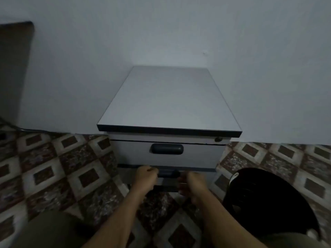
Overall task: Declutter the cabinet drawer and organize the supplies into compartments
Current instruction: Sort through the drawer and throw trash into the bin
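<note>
— Where's the drawer?
— Straight ahead of the hands: the second drawer (pixel 128 174) of the smooth grey cabinet (pixel 170 97), flat-fronted, with a rounded dark handle (pixel 169 173).
— And the hands?
— The left hand (pixel 146 176) curls round the handle's left end. The right hand (pixel 192 183) is curled at its right end; blur hides any grip. A glossy black rounded object (pixel 268 203) sits right of it.
</note>
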`<state>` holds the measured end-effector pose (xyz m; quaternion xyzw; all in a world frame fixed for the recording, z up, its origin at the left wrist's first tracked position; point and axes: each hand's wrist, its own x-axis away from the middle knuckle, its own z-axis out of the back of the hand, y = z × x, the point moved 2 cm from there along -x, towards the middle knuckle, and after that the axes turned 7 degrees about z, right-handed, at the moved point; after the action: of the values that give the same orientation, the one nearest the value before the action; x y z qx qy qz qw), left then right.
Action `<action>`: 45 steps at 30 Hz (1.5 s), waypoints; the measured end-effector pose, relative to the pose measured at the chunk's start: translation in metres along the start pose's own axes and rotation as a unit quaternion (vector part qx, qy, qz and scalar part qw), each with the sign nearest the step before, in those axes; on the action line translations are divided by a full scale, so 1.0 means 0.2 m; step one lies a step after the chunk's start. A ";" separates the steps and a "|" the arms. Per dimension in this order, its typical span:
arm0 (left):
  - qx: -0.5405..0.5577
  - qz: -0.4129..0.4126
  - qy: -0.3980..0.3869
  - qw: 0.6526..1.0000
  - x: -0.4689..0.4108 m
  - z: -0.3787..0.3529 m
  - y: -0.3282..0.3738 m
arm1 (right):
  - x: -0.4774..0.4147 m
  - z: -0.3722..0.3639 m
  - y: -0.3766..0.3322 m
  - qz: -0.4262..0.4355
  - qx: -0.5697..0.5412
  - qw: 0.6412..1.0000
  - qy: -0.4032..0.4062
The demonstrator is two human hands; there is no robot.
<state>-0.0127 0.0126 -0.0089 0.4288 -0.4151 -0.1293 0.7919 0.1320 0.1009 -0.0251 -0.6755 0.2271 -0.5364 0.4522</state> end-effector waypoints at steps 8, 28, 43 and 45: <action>0.165 0.133 -0.035 0.977 -0.08 -0.03 -0.07 | -0.11 -0.09 0.10 -0.083 -0.144 0.986 0.015; 0.194 0.218 -0.079 0.953 0.03 0.02 -0.21 | 0.08 -0.05 0.16 -0.125 -0.126 0.984 -0.018; -0.476 -0.164 0.015 0.864 0.07 0.19 -0.09 | 0.19 0.07 -0.06 0.209 0.624 0.753 -0.013; -0.478 -0.153 -0.008 0.865 0.08 0.20 -0.09 | 0.18 0.09 -0.03 0.189 0.642 0.742 -0.036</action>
<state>-0.0306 -0.0300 -0.0040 0.0545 -0.2374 -0.4350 0.8668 0.1586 0.0810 -0.0016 -0.1875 -0.0644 -0.4338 0.8789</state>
